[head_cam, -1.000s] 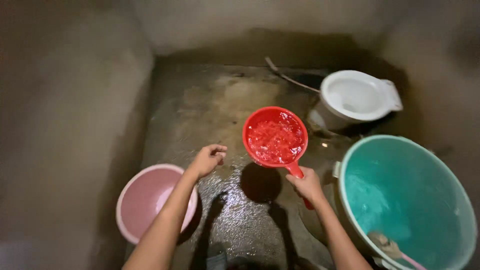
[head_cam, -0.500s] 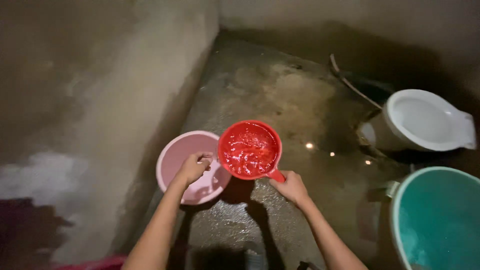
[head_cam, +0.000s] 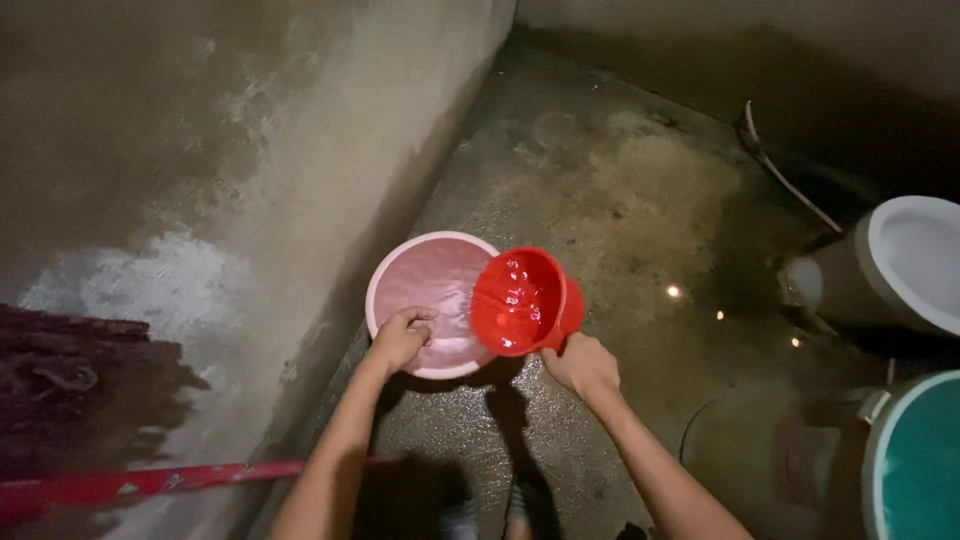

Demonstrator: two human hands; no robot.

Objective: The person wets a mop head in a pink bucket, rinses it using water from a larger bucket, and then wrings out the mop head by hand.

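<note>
My right hand [head_cam: 581,364] grips the handle of a red plastic dipper [head_cam: 520,300], which is tilted to the left so that its water runs into a pink basin [head_cam: 425,275] on the wet floor. My left hand [head_cam: 400,336] is closed on the near rim of the pink basin. Water lies in the basin's bottom. The dipper's mouth overlaps the basin's right edge.
A white toilet bowl [head_cam: 915,260] stands at the right, with a large teal bucket [head_cam: 915,460] below it at the lower right corner. A rough concrete wall [head_cam: 200,150] rises on the left. A red stick [head_cam: 140,485] lies at the lower left. The concrete floor [head_cam: 620,200] is wet.
The view has swung left. My right hand has carried the dipper over the pink basin and tipped it. My left hand has taken hold of the basin's rim.
</note>
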